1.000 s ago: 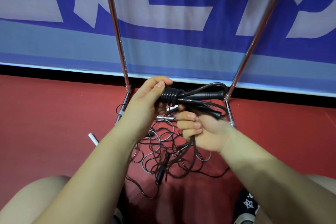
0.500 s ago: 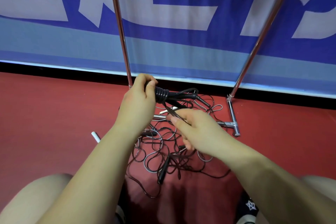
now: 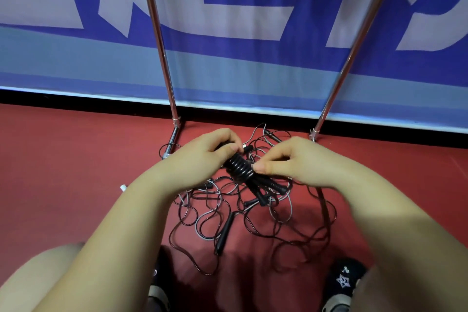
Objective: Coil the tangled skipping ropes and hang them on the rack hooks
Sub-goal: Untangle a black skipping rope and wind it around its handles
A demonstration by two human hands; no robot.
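Observation:
A black skipping rope bundle (image 3: 239,168), wound tight with several turns of cord around its middle, hangs between my hands, its two black handles pointing down and right. My left hand (image 3: 202,157) grips the bundle's upper end. My right hand (image 3: 291,159) pinches the cord at the wrap's right side with thumb and forefinger. Below lies a tangle of thin ropes (image 3: 228,213) on the red floor, with another black handle (image 3: 224,233) among them. The rack's two chrome uprights (image 3: 162,58) rise behind; its hooks are out of view.
A blue and white banner (image 3: 240,20) hangs behind the rack. The rack's chrome foot (image 3: 172,142) rests on the red floor (image 3: 63,172). A small white handle end (image 3: 123,187) peeks out by my left forearm. My knees and shoes (image 3: 342,284) fill the bottom edge.
The bundle has tipped from lying sideways to pointing its handles down and right. My right hand let go of the hanging cord and moved up to pinch the wrap. The camera tilted down slightly.

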